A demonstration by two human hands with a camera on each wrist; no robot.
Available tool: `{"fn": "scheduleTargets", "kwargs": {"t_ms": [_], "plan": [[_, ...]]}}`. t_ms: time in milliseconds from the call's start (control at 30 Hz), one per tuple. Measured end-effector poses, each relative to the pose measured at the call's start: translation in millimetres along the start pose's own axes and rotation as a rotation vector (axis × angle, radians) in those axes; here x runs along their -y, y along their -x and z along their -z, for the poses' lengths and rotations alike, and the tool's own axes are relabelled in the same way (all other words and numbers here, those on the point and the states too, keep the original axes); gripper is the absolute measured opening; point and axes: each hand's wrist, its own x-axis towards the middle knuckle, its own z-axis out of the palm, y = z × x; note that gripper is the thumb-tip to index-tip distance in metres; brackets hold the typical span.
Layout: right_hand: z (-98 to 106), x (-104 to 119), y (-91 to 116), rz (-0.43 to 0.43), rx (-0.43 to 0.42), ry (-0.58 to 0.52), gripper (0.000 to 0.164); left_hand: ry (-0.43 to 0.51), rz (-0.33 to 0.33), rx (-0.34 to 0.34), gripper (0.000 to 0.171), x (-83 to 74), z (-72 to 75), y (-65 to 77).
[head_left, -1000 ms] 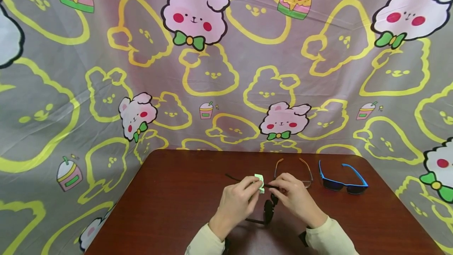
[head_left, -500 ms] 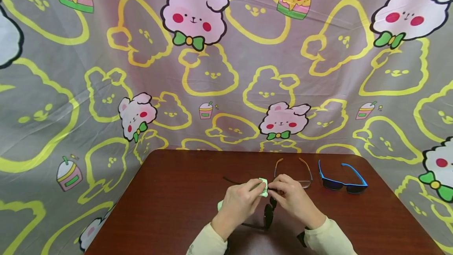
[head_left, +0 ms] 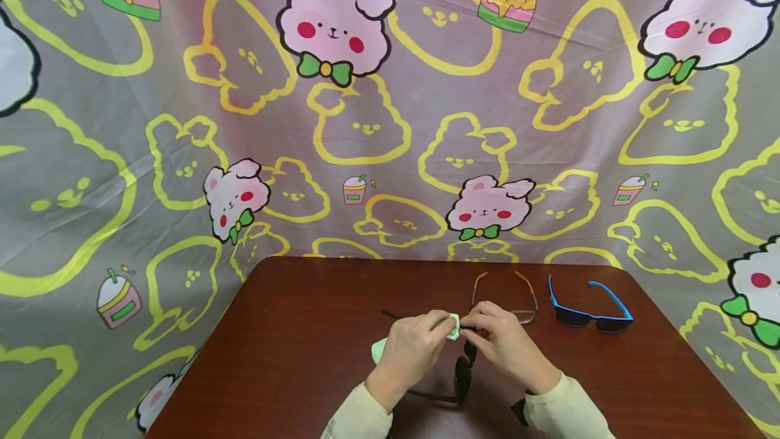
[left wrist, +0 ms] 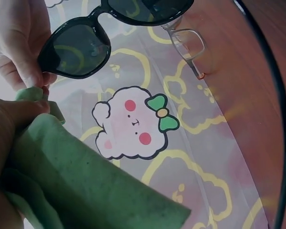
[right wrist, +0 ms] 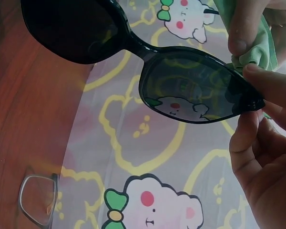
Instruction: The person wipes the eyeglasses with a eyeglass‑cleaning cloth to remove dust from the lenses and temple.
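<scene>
Black sunglasses with dark lenses are held up above the table, tilted, their temples pointing left in the head view. My right hand pinches them at the frame's outer corner by the hinge. A light green cloth is pinched in my left hand, bunched around the temple close to the right fingertips. Loose cloth hangs below the left fingers in the left wrist view. The other temple stretches free down the right side of that view. The cloth hides part of the gripped temple.
Thin-framed eyeglasses with orange temple tips lie behind my right hand. To their right are blue-framed sunglasses. The dark red-brown table meets a cartoon-printed curtain at the back and sides.
My left hand has slid right along the temple with the cloth, up to the right fingertips. More cloth shows left of the left hand. The right hand is nearly still.
</scene>
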Motion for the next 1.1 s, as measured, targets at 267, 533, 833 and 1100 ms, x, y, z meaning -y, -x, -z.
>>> {"fn": "scheduleTargets", "kwargs": {"t_ms": [267,533,833,1100], "plan": [[-1,-1,0,0.029,0.003,-0.010,0.029,-0.033,-0.052,-0.077,0.026,3.9,-2.1,2.0],[-4,-4,2,0.033,-0.006,-0.021,0.029,-0.056,-0.056,-0.095,0.025,6.6,-0.8,4.6],[-3,-3,4,-0.004,-0.001,-0.037,0.025,-0.072,-0.060,-0.095,0.024,10.5,-0.2,5.6],[-1,-8,8,-0.059,0.038,-0.028,0.025,-0.071,-0.054,-0.103,0.021,15.0,0.6,7.9]]}}
